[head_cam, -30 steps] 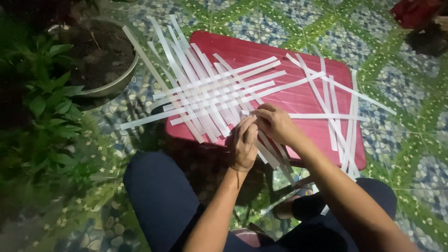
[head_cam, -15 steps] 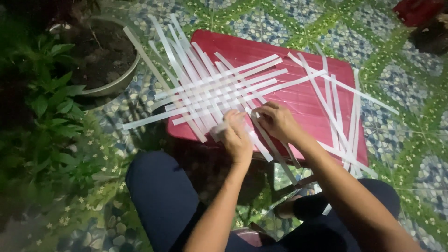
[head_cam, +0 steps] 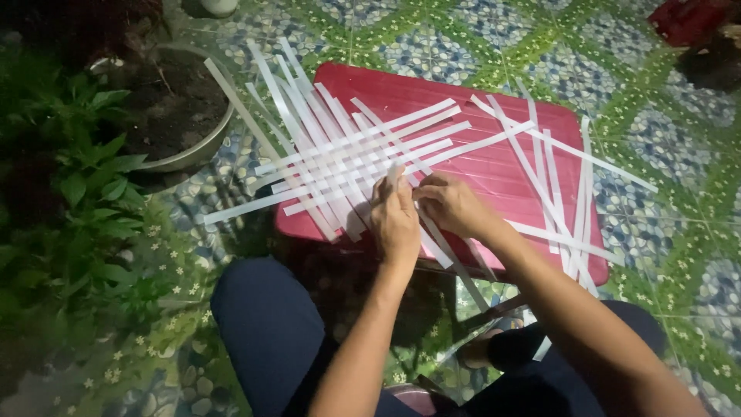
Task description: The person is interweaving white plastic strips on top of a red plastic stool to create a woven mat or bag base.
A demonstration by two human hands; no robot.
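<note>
Plants (head_cam: 73,201): leafy green growth along the left edge, well apart from the work.
Pot (head_cam: 181,116): round pot of dark soil at upper left; the far ends of several strips reach to just beside its rim.
Floor (head_cam: 679,208): patterned blue and green tiles all around.
Lid (head_cam: 494,166): red ribbed plastic lid lying flat, serving as the work surface directly ahead of the person's knees.
Strips (head_cam: 340,150): pale flat strips crossed into an open lattice on the lid's left half. One set runs long axis from upper left down to lower right; the other runs from lower left up to upper right. The lattice lies mostly ahead and to the left of both hands.
Left hand (head_cam: 395,220): palm down on the lattice's near edge, fingers bent over the strips and one strip end (head_cam: 394,173) standing up just past the fingertips. Whether it pins or pinches that strip cannot be told.
Right hand (head_cam: 451,205): just beside the left, nearly touching, fingers curled onto a strip at the crossing. The grip appears to be a pinch, but the fingertips are hidden by the left hand.
Hands, relation: close together at the lattice's near right corner; the left is nearer the woven part, the right nearer the loose supply.
Loose strips (head_cam: 567,201): unwoven lengths on the lid's right half, mostly running away from the person, to the right of the right hand.
Legs (head_cam: 270,332): dark trousers, knees either side of the arms.
</note>
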